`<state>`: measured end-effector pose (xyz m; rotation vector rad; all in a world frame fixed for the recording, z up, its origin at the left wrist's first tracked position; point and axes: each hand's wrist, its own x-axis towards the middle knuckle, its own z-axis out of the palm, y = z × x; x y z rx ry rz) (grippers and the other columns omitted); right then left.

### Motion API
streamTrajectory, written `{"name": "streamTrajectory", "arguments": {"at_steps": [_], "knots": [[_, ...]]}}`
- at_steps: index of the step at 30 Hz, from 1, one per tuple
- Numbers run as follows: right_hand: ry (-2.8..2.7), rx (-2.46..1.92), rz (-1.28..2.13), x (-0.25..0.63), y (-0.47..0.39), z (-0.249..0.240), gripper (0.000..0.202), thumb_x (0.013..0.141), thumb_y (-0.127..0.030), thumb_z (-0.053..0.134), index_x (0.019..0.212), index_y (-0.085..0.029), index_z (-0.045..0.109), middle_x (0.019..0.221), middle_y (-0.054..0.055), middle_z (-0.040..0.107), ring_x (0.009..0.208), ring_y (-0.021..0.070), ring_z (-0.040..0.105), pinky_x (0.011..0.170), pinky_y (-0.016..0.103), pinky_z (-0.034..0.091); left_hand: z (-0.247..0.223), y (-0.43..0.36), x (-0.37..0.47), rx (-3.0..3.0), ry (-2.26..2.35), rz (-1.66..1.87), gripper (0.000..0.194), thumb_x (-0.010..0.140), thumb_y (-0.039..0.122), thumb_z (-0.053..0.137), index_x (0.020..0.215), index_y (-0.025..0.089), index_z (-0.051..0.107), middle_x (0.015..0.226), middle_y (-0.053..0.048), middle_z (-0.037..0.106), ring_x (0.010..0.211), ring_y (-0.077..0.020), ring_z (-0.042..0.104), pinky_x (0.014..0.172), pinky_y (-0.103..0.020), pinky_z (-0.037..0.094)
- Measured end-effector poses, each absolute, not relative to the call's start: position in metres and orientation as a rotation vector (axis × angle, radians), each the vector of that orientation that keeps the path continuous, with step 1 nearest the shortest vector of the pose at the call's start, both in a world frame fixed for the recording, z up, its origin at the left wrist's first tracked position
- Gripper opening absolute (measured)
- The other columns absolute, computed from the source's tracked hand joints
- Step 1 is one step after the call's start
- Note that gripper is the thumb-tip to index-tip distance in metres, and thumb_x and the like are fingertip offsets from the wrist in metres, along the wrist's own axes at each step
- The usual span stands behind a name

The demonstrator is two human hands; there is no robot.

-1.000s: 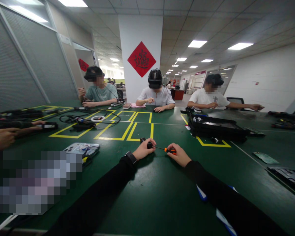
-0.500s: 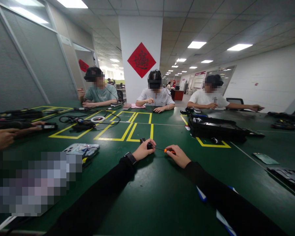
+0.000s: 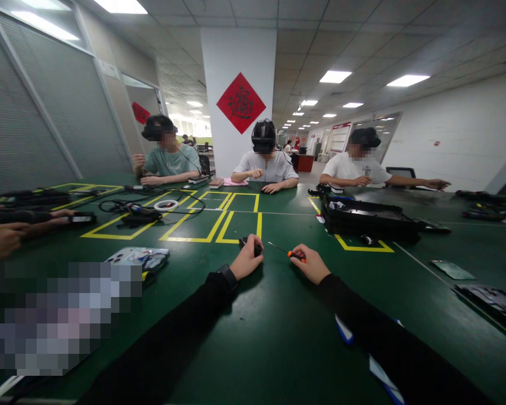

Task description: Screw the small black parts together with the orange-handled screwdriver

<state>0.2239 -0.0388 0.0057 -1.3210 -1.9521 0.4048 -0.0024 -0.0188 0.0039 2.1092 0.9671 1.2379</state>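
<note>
My left hand (image 3: 248, 259) is closed around a small black part (image 3: 258, 248), whose kind I cannot make out; the fingers cover much of it. Opposite it, my right hand (image 3: 310, 264) grips a screwdriver (image 3: 297, 257) with an orange and black handle. The thin metal shaft points left and slightly up, its tip a short gap away from the black part. Both hands are low over the green table (image 3: 244, 349), just in front of the yellow tape outlines.
A large black plastic housing (image 3: 371, 219) lies to the right, with a green board (image 3: 452, 269) nearer me. On the left are a phone (image 3: 139, 256), a white tape roll (image 3: 166, 206) and black cables (image 3: 139, 211). Several people sit around the table; another person's hand (image 3: 4, 241) is at far left.
The screwdriver tip has come away from the black part as my right hand shifted slightly right. My left hand has turned the part, and its fingers now cover it differently.
</note>
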Motion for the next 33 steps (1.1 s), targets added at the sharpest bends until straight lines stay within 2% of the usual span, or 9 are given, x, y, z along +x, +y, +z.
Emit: {"name": "streamTrajectory", "arguments": {"at_steps": [9,13,19,22,25,30,33], "knots": [[-2.067,-1.517,0.048,0.213,-0.048,0.003,0.014,0.072,-0.033,0.054,0.07,-0.019,0.052,0.071,0.001,0.052,0.062,0.0116,0.046,0.054,0.023,0.032,0.004,-0.022,0.0,2.344,0.975,1.23,0.031,0.064,0.006,0.047,0.092,0.015,0.04,0.093,-0.005,0.042,0.086,-0.0149,0.042,0.081,-0.031,0.036],[-2.109,-1.471,-0.041,0.207,-0.053,0.002,0.016,0.071,-0.035,0.055,0.072,-0.02,0.051,0.076,0.003,0.051,0.069,0.0142,0.047,0.057,0.024,0.032,0.005,-0.023,0.001,2.229,0.965,1.287,0.026,0.069,0.009,0.048,0.093,0.015,0.042,0.093,-0.005,0.044,0.086,-0.0142,0.045,0.084,-0.032,0.036],[-2.055,-1.402,0.062,0.203,-0.052,0.006,0.019,0.072,-0.034,0.054,0.086,-0.02,0.052,0.081,0.004,0.052,0.077,0.0163,0.048,0.066,0.027,0.038,0.012,-0.025,0.006,1.989,0.966,1.405,0.029,0.067,0.021,0.059,0.095,0.017,0.051,0.103,-0.006,0.048,0.096,-0.0165,0.047,0.084,-0.032,0.04],[-1.994,-1.226,0.144,0.196,-0.057,0.015,0.032,0.072,-0.031,0.055,0.101,-0.02,0.049,0.092,0.005,0.052,0.084,0.017,0.049,0.074,0.03,0.04,0.014,-0.03,0.015,1.796,0.861,1.363,0.037,0.069,0.026,0.06,0.103,0.017,0.051,0.107,-0.007,0.052,0.098,-0.0169,0.05,0.085,-0.032,0.04],[-1.961,-1.016,0.229,0.187,-0.065,0.025,0.045,0.071,-0.03,0.057,0.112,-0.02,0.043,0.103,0.006,0.051,0.09,0.0173,0.049,0.08,0.032,0.04,0.014,-0.037,0.029,1.644,0.722,1.297,0.041,0.07,0.027,0.059,0.108,0.015,0.048,0.102,-0.008,0.058,0.095,-0.0166,0.053,0.087,-0.032,0.04],[-1.81,-1.006,0.269,0.186,-0.063,0.028,0.035,0.074,-0.027,0.053,0.107,-0.019,0.047,0.101,0.007,0.053,0.091,0.0173,0.051,0.081,0.031,0.042,0.014,-0.038,0.042,1.668,0.742,1.335,0.038,0.073,0.029,0.055,0.107,0.014,0.047,0.103,-0.009,0.056,0.089,-0.0153,0.055,0.081,-0.03,0.042],[-1.677,-1.095,0.258,0.197,-0.049,0.021,0.036,0.073,-0.027,0.052,0.108,-0.018,0.047,0.104,0.008,0.054,0.094,0.0188,0.051,0.083,0.034,0.041,0.009,-0.035,0.039,1.938,0.979,1.291,0.037,0.07,0.032,0.058,0.103,0.017,0.05,0.09,-0.005,0.056,0.075,-0.0134,0.053,0.071,-0.028,0.042]]}}
